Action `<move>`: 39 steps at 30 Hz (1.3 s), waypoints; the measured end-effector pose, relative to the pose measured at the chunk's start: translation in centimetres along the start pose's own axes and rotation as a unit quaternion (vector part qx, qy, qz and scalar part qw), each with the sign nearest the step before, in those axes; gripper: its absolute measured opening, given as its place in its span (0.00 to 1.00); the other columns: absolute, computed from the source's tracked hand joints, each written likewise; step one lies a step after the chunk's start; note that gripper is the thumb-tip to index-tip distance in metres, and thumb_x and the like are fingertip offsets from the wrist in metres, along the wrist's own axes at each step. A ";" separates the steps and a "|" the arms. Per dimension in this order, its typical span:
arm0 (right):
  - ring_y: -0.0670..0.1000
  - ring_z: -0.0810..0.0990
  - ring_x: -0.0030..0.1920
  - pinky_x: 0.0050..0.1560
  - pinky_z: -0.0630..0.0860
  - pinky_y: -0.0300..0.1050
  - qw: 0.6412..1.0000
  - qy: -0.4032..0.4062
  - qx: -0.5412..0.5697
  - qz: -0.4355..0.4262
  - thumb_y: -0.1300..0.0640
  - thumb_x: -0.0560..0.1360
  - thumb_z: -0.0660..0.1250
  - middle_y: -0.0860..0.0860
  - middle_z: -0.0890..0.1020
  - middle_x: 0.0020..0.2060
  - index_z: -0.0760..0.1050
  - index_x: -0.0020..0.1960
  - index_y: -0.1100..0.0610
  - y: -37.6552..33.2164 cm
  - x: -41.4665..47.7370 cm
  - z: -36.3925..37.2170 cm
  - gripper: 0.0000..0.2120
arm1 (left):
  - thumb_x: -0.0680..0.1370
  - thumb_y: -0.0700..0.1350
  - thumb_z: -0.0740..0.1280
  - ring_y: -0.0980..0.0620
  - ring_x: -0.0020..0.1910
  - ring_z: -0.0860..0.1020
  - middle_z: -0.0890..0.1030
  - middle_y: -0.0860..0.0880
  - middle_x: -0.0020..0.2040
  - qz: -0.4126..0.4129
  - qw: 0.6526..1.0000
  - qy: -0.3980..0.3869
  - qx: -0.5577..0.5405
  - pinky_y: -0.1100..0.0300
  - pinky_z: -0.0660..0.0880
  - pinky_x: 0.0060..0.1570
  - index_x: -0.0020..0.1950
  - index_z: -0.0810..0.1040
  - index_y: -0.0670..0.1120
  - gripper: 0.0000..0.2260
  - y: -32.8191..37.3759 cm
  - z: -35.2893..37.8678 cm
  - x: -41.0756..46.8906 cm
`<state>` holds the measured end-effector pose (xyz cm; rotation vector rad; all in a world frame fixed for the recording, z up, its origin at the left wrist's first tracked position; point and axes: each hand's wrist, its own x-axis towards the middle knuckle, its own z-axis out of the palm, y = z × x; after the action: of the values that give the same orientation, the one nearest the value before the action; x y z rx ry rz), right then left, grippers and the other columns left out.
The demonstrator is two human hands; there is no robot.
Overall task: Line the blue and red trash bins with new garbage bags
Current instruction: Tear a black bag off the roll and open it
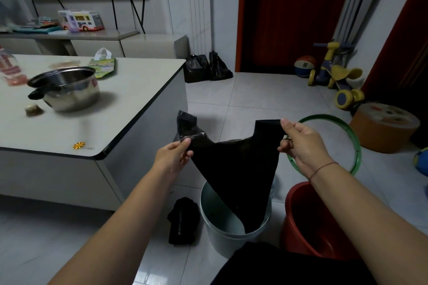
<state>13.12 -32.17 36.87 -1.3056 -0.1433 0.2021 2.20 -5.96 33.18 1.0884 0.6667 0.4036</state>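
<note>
A black garbage bag (236, 169) hangs spread between my two hands, its lower end dipping into the pale blue bin (209, 222) on the floor. My left hand (173, 155) pinches the bag's left handle. My right hand (303, 143) grips the right handle. The red bin (303, 222) stands just right of the blue one, under my right forearm, with no bag visible in it. A bundle of black bags (183, 220) lies on the tiles left of the blue bin.
A white table (129, 99) with a steel pot (67, 88) fills the left. A green hoop (347, 132), an orange drum (384, 127) and a yellow ride-on toy (335, 76) lie at the right. Two filled black bags (206, 67) sit by the red door.
</note>
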 end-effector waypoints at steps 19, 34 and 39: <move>0.46 0.83 0.42 0.44 0.79 0.39 0.995 -0.091 0.034 -0.035 0.55 0.79 0.62 0.50 0.85 0.38 0.80 0.44 0.57 -0.7 -0.4 1.6 0.10 | 0.77 0.47 0.68 0.53 0.49 0.81 0.85 0.51 0.48 0.340 0.760 -0.175 0.525 0.58 0.75 0.53 0.53 0.83 0.49 0.07 0.2 7.5 -1.8; 0.45 0.84 0.39 0.47 0.81 0.44 0.975 -0.123 -0.149 0.112 0.43 0.72 0.69 0.48 0.85 0.37 0.78 0.45 0.58 0.6 -4.6 4.9 0.17 | 0.77 0.43 0.69 0.56 0.27 0.79 0.82 0.49 0.29 0.047 0.971 -0.186 0.143 0.65 0.76 0.30 0.35 0.81 0.44 0.10 -1.9 7.7 -4.3; 0.52 0.83 0.44 0.49 0.81 0.46 0.990 -0.044 -0.127 0.031 0.54 0.73 0.71 0.56 0.84 0.43 0.79 0.50 0.61 1.6 -4.8 6.0 0.11 | 0.76 0.46 0.69 0.45 0.41 0.83 0.85 0.39 0.44 0.023 0.972 -0.181 0.149 0.54 0.80 0.46 0.49 0.83 0.39 0.11 -1.7 8.3 -5.6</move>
<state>7.07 -27.24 36.91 -1.5558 -0.2078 0.3025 3.61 -15.64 35.81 1.4227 0.3825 0.1369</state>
